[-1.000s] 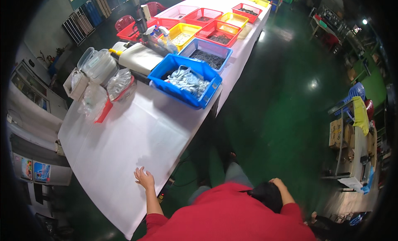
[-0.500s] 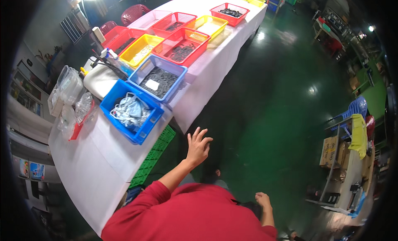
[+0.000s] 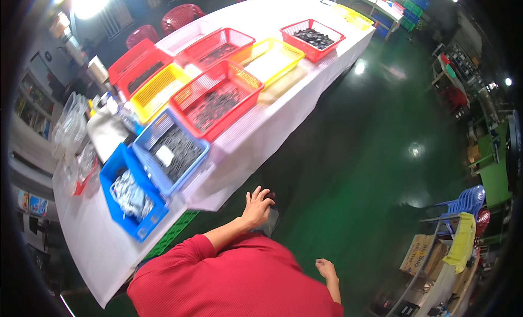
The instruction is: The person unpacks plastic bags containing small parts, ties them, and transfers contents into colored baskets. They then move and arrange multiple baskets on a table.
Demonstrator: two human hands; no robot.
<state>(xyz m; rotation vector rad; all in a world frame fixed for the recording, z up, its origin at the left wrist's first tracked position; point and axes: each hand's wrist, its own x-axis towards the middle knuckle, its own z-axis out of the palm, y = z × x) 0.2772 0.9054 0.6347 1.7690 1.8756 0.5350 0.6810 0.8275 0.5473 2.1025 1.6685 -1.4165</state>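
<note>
Head view shows the left hand (image 3: 256,209) in front of the body, with fingers apart and a little bent; I see nothing held in it. It is over the floor (image 3: 338,170), beside the hanging edge of the white tablecloth (image 3: 92,251), and touches no basket. The right hand (image 3: 326,269) hangs lower, near the red sweater (image 3: 234,279). Its fingers curl loosely, but I cannot tell if they are closed on something.

Nearest to the left hand, at the table edge, stands the light blue basket (image 3: 189,171), with dark slender pieces and a white paper (image 3: 164,155) on top, which maybe serves as a label. Just beside it is the deeper blue tub (image 3: 157,220), holding a pale bundle (image 3: 131,194), perhaps cloth. On the other side is a red basket (image 3: 237,115) with dark pieces; probably separate baskets keep the kinds from mixing. They stand close to the edge, I think so that an arm can reach them easily.

Under the table, a green crate (image 3: 171,234) is partly visible, perhaps put there to save space above. Farther out, at right, are blue chairs (image 3: 463,201), probably stacked for the same reason.
</note>
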